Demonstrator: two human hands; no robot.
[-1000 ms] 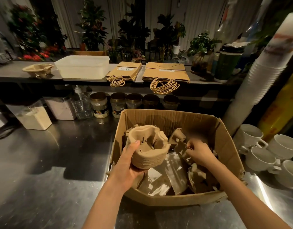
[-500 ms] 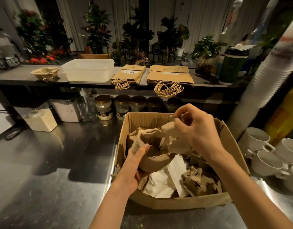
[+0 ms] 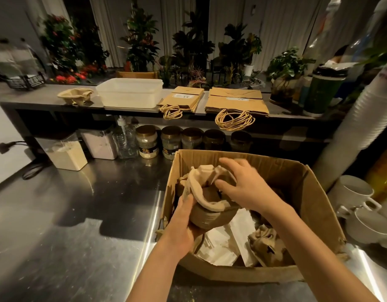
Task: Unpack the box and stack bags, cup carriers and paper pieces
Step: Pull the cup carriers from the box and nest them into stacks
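Mid-task, unpacking well under way but not finished.

Done so far, as I judge it: two piles of brown paper bags (image 3: pixel 236 102) lie flat on the back shelf, handles hanging over the edge. One lone cup carrier (image 3: pixel 76 95) sits further left on the same shelf, beside a white plastic tub (image 3: pixel 129 94).

In hand: my left hand (image 3: pixel 184 221) grips a nested bundle of pulp cup carriers (image 3: pixel 212 212) from below and the side, thumb up against its wall. The bundle is held above the cardboard box (image 3: pixel 314 205), at its left end, not yet out on the steel counter (image 3: pixel 79 214). My right hand (image 3: pixel 242 188) lies over the bundle's top carrier, fingers spread and bent. It is blurred, so I cannot tell whether it pinches the rim or only presses it down.

Left to do: the box holds white paper pieces (image 3: pixel 221 240) near its front wall and at least one crumpled carrier (image 3: pixel 266 243) at the right. No paper stack shows anywhere yet. The bundle needs a place with the lone carrier.
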